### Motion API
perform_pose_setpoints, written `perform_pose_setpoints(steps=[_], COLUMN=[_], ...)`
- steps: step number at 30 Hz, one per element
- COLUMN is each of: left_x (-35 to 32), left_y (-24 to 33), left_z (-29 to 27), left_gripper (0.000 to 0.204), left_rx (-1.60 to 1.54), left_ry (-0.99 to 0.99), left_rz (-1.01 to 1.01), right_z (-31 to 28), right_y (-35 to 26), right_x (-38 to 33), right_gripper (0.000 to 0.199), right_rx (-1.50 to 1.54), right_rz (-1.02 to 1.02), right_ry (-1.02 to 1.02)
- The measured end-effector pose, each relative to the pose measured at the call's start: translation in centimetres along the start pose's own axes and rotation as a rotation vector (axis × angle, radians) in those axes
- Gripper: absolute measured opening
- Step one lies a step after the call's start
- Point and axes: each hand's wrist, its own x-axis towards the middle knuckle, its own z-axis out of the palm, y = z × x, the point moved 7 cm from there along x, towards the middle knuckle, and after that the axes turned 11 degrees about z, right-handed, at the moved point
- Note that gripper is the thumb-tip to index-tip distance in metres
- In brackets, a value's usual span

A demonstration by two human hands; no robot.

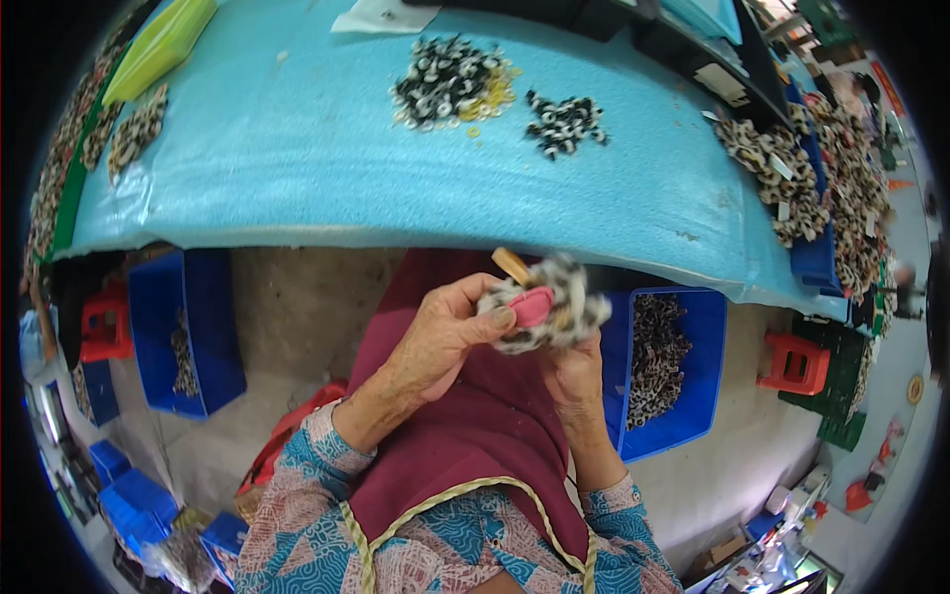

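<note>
Above my lap, just short of the table edge, my left hand (457, 322) pinches a fuzzy black-and-white spotted plush piece (574, 302) between thumb and fingers. A smooth pink oval part (532, 307) sits on the plush beside my left thumb. A short tan stick-like piece (511, 265) juts up near the left fingertips; whether it is held or attached cannot be made out. My right hand (576, 371) supports the plush piece from below and the right, its fingers mostly hidden behind it. The plush looks slightly blurred.
A blue-covered table (346, 198) spans ahead, bearing a pile of small black and white parts (445, 84) with yellow rings (498, 91) and a smaller heap (564, 124). Spotted pieces (777, 178) lie at right. Blue bins (698, 396) and red stools (795, 363) stand below.
</note>
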Motion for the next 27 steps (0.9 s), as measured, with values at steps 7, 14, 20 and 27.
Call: perform_pose_setpoints(steps=[7,14,20,27], left_x=[-1.5,-2.7,-3.2,-4.3], left_y=[0.6,4.7,4.3,-2.0], left_z=[-2.9,-3.0,-0.6,-5.2], left_gripper=[0.026,0.029,0.013,0.012], left_rx=[0.500,0.727,1.217,0.248], left_ry=[-0.065,0.172,-0.021,0.217], left_rz=[0.018,0.528,0.589,-0.190], right_z=[2.0,1.7,2.9,3.8], right_y=[-2.5,-0.6,-1.3,-0.3], right_x=[0.3,0.8,0.3,-0.6], right_gripper=[0.070,0.056,0.051,0.044], right_rx=[-0.350,-0.892,-1.077,-1.102], right_rz=[0.157,0.064,-0.038,-0.181], right_ry=[-0.164,0.052,0.092,-0.020])
